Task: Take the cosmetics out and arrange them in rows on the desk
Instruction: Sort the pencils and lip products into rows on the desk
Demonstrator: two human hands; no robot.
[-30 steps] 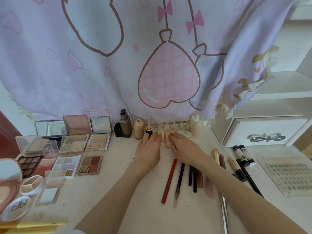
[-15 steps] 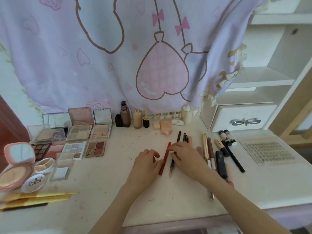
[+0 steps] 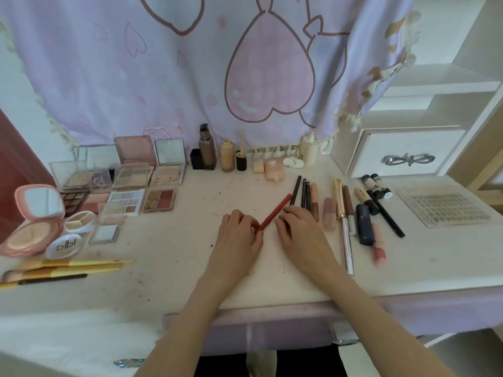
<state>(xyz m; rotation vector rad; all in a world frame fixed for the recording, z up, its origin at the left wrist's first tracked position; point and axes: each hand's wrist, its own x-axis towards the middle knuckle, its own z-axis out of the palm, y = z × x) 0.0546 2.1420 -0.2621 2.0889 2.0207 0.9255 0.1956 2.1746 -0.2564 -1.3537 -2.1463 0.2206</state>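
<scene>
A red pencil point(image 3: 275, 212) lies slanted on the white desk point(image 3: 168, 268). My left hand point(image 3: 239, 238) pinches its near end with curled fingers. My right hand point(image 3: 302, 232) rests just right of it, fingers curled over the near end of a dark pencil point(image 3: 296, 189) and close against the red one. More dark pencils point(image 3: 305, 194), lip tubes point(image 3: 328, 213), a gold pen point(image 3: 339, 198) and concealers point(image 3: 364, 198) lie in a row to the right. Open palettes point(image 3: 160, 200) sit in rows at the left, bottles point(image 3: 207, 153) along the back.
A pink compact point(image 3: 32, 221), a white jar lid point(image 3: 63, 244) and yellow-handled brushes point(image 3: 68, 268) lie at the far left. A white drawer box point(image 3: 402, 151) and a clear sheet point(image 3: 446, 210) stand right. A lilac curtain point(image 3: 190, 63) hangs behind. The desk's front edge point(image 3: 272, 306) is near my forearms.
Both hands came back from the small items at the desk's rear to the pencils. The red pencil has since swung to a slant, its near end now in my left hand.
</scene>
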